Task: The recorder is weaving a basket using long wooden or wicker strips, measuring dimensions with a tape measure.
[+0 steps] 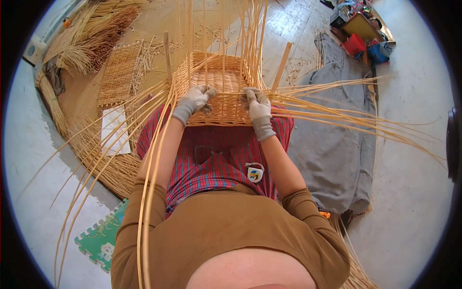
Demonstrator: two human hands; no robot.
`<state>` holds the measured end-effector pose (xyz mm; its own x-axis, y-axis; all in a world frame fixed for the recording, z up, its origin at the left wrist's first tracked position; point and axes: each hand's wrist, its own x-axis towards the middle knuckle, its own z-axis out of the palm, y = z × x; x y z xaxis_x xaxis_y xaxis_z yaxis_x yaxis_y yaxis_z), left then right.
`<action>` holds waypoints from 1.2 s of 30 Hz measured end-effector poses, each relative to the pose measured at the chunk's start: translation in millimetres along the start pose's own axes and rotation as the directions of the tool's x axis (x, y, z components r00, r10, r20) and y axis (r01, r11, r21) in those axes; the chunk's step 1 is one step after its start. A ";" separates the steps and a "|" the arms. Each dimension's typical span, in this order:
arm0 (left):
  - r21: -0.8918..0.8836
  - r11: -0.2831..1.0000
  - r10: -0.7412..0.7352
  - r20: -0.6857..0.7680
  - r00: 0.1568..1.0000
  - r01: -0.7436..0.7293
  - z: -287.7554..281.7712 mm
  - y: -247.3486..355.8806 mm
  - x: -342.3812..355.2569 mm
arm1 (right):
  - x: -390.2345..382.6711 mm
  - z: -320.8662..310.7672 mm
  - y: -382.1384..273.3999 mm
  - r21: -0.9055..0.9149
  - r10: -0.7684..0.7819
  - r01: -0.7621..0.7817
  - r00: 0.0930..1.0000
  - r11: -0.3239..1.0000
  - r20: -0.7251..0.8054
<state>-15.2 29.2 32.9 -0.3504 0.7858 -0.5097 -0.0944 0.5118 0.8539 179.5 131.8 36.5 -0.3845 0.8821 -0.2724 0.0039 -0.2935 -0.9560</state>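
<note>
A half-woven wicker basket (225,109) rests on my lap over a red and blue checked cloth (221,149). Tall upright rods rise from its far part, and long loose rods (332,111) fan out to both sides. My left hand (195,102), in a pale grey glove, pinches a thin wicker rod at the near rim, left of centre. My right hand (259,110), gloved alike, closes on the rim rods near the right corner. Two flat wooden sticks (282,66) stand at the basket's sides. A few long rods (148,207) run down over my left arm.
A woven panel (118,72) and straw bundles (98,36) lie far left. A willow bundle (98,161), a white sheet (115,130) and a green foam mat (102,238) are nearer. Grey cloth (332,154) spreads at right; red and blue containers (355,45) stand beyond.
</note>
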 end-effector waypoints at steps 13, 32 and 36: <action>0.219 0.975 -0.002 -0.205 0.979 0.048 13.0 13.6 -15.0 | 56.4 60.0 -43.5 -0.471 -0.442 0.626 0.777 0.622 0.449; 0.693 0.526 0.794 -0.193 0.577 -0.493 47.4 0.2 -39.4 | 5.8 -56.1 4.1 0.025 -0.374 0.388 0.901 0.921 -0.219; 0.913 0.217 0.733 0.082 0.675 -0.346 98.4 7.7 -41.8 | 32.6 -6.3 -55.0 -0.525 -0.762 0.690 0.638 0.498 0.115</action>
<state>90.4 34.5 50.5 -0.2291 0.9342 0.2735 0.9515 0.1556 0.2654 172.5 179.0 79.5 -0.3545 0.7435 0.5670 0.2218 0.6559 -0.7215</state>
